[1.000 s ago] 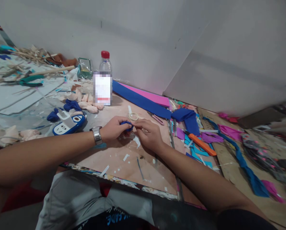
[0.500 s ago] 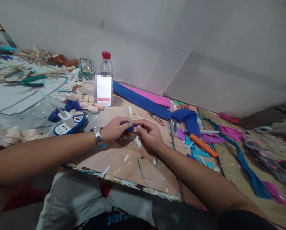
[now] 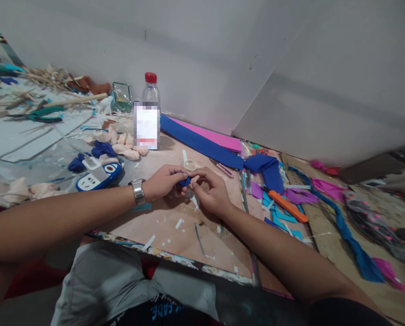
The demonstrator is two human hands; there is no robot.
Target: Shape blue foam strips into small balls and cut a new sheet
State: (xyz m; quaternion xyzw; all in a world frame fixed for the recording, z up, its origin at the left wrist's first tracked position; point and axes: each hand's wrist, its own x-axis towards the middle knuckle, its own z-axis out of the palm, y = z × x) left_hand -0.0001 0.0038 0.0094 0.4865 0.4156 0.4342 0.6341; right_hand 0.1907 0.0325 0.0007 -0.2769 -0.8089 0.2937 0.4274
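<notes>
A small crumpled piece of blue cloth is pinched between the thumb and fingers of my left hand, which wears a metal watch on the wrist. From the other side, my right hand has its thumb and fingertips closed together at the cloth's right edge. Fingers cover much of the piece, so its full shape is hidden. Just beyond the fingertips lies a pale ring, like a roll of tape. Under the hands, a white scrap rests on the tabletop.
A lit phone leans on a red-capped bottle. Left are a blue-and-white power strip, pale cloth bundles and green-handled pliers. A blue cloth strip, tweezers and an orange cutter lie right.
My left fingers and the blue cloth have shifted slightly, with more fingertips showing beneath it. My right fingers have curled a little at its edge.
</notes>
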